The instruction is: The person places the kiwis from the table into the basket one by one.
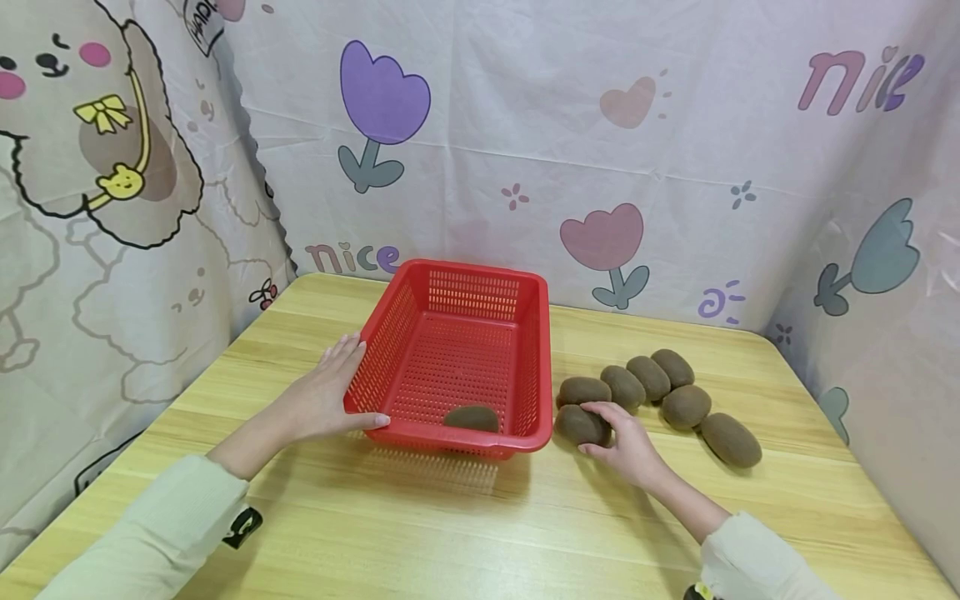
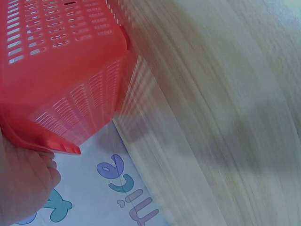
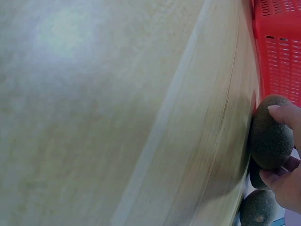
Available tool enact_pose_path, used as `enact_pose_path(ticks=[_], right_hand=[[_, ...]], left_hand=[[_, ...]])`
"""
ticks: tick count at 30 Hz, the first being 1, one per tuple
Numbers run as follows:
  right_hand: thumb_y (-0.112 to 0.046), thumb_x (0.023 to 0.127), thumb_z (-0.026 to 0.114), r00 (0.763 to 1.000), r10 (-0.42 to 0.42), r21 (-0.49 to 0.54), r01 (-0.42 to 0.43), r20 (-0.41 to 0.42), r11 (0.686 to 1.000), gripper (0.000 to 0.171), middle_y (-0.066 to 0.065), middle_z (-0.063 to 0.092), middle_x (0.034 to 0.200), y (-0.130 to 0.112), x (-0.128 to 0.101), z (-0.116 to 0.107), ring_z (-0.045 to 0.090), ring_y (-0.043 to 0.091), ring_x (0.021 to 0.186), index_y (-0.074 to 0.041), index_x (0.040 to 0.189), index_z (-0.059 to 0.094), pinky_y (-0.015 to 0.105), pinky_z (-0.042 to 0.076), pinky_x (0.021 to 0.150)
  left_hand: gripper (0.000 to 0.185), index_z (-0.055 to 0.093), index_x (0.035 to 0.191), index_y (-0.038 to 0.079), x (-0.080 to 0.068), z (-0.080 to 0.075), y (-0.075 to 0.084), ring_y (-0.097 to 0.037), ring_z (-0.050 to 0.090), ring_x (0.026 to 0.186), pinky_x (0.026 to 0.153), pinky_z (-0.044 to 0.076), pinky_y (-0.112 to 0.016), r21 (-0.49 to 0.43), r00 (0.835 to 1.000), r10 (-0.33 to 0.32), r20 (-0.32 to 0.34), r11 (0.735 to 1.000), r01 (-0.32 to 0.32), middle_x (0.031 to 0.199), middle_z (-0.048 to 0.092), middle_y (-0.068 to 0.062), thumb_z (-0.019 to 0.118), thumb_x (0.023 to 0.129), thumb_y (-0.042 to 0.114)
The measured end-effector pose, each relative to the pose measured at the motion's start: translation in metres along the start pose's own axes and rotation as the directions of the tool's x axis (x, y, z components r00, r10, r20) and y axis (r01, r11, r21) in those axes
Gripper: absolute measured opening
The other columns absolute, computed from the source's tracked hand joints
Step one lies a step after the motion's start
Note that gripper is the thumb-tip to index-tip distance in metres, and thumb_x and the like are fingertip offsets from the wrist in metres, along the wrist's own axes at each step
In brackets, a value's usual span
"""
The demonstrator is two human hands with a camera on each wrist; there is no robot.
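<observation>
The right hand (image 1: 630, 446) grips a kiwifruit (image 1: 577, 426) between thumb and fingers, just right of the red plastic basket (image 1: 457, 435) on the desk (image 1: 600, 542); the fruit's long axis runs roughly left to right, one end toward the basket; six loose kiwifruits (image 1: 731, 440) lie behind and rightward, the rightmost slanting diagonally; another kiwifruit (image 1: 472, 417) lies inside, lengthwise along the near wall; the left hand (image 1: 322, 404), fingers extended, rests on the basket's left rim, thumb over the near rim.

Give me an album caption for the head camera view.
Left hand against a red basket with one kiwi inside; right hand gripping another kiwi beside it.
</observation>
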State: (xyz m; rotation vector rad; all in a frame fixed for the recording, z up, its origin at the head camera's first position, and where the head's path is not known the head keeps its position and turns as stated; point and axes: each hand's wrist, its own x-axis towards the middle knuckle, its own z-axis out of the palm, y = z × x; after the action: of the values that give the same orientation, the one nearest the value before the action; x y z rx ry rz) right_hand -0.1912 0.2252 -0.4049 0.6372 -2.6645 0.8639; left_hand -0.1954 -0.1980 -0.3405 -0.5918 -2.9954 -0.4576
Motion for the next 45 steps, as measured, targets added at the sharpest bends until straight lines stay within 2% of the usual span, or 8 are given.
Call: enact_pose_path(ticks=[14,19,24,29,32,37,41,45], right_hand=[[-0.002,0.070,0.078,0.997,0.081,0.032,-0.080,-0.019,0.996,0.052,0.019,0.060,0.115,-0.003,0.003,-0.001,0.059,0.032,0.104,0.000,0.118,0.058,0.046,0.051,0.083],[-0.001,0.070,0.078,0.991,0.071,0.057,-0.065,-0.112,0.996,0.053,0.020,0.061,0.112,-0.006,0.010,-0.004,0.060,0.030,0.099,0.001,0.119,0.058,0.042,0.053,0.079],[-0.001,0.066,0.080,0.972,0.039,0.042,-0.030,-0.232,0.999,0.054,0.021,0.064,0.107,-0.011,0.021,-0.012,0.062,0.029,0.095,0.005,0.115,0.059,0.040,0.054,0.075],[-0.004,0.066,0.080,0.959,0.049,0.041,-0.039,-0.281,0.998,0.052,0.020,0.065,0.106,-0.016,0.031,-0.020,0.062,0.027,0.092,0.004,0.114,0.060,0.032,0.053,0.074],[-0.006,0.067,0.080,0.957,0.060,0.051,-0.047,-0.283,0.998,0.053,0.020,0.065,0.108,-0.020,0.037,-0.025,0.062,0.026,0.093,0.003,0.116,0.060,0.031,0.052,0.075],[-0.007,0.069,0.080,0.963,0.071,0.095,-0.048,-0.259,0.994,0.055,0.020,0.064,0.114,-0.029,0.047,-0.031,0.061,0.028,0.100,0.002,0.119,0.059,0.041,0.051,0.081],[-0.005,0.070,0.078,0.967,0.064,0.159,-0.025,-0.248,0.987,0.054,0.020,0.063,0.114,-0.037,0.058,-0.030,0.062,0.023,0.097,0.003,0.119,0.058,0.028,0.053,0.077],[-0.001,0.071,0.076,0.972,0.066,0.262,-0.004,-0.227,0.965,0.053,0.023,0.062,0.115,-0.044,0.067,-0.028,0.062,0.025,0.099,0.006,0.120,0.057,0.028,0.055,0.084]], left_hand=[[0.116,0.016,0.143,-0.011,0.001,0.002,0.000,-0.044,0.010,0.141,0.115,0.015,-0.054,0.002,1.000,0.007,-0.006,1.000,-0.007,0.153,0.007,-0.027,0.064,0.071,0.066],[0.117,0.016,0.143,-0.011,0.000,0.001,0.000,-0.044,0.010,0.141,0.115,0.015,-0.055,-0.009,1.000,0.005,-0.010,1.000,-0.005,0.153,0.007,-0.028,0.064,0.070,0.066],[0.117,0.016,0.143,-0.012,0.000,0.001,0.000,-0.044,0.009,0.141,0.115,0.014,-0.055,-0.011,1.000,0.005,-0.008,1.000,-0.005,0.153,0.007,-0.028,0.064,0.070,0.066],[0.117,0.015,0.143,-0.011,0.000,0.001,-0.001,-0.043,0.009,0.141,0.115,0.014,-0.055,-0.007,1.000,0.007,-0.008,1.000,-0.007,0.153,0.007,-0.027,0.064,0.071,0.066],[0.117,0.015,0.143,-0.012,0.001,0.001,-0.001,-0.044,0.009,0.141,0.115,0.015,-0.055,-0.002,1.000,0.010,-0.009,1.000,-0.010,0.153,0.007,-0.028,0.063,0.071,0.066],[0.117,0.015,0.143,-0.012,0.001,0.001,0.001,-0.044,0.010,0.141,0.114,0.015,-0.056,-0.006,1.000,0.005,0.002,1.000,-0.005,0.153,0.007,-0.028,0.063,0.071,0.067],[0.118,0.015,0.143,-0.012,0.000,-0.001,0.001,-0.044,0.010,0.141,0.114,0.016,-0.056,0.000,1.000,0.005,0.004,1.000,-0.005,0.152,0.008,-0.028,0.063,0.071,0.067],[0.118,0.015,0.143,-0.013,0.000,-0.001,0.003,-0.044,0.010,0.141,0.114,0.015,-0.056,0.008,1.000,0.012,0.005,1.000,-0.012,0.152,0.009,-0.028,0.062,0.071,0.068]])
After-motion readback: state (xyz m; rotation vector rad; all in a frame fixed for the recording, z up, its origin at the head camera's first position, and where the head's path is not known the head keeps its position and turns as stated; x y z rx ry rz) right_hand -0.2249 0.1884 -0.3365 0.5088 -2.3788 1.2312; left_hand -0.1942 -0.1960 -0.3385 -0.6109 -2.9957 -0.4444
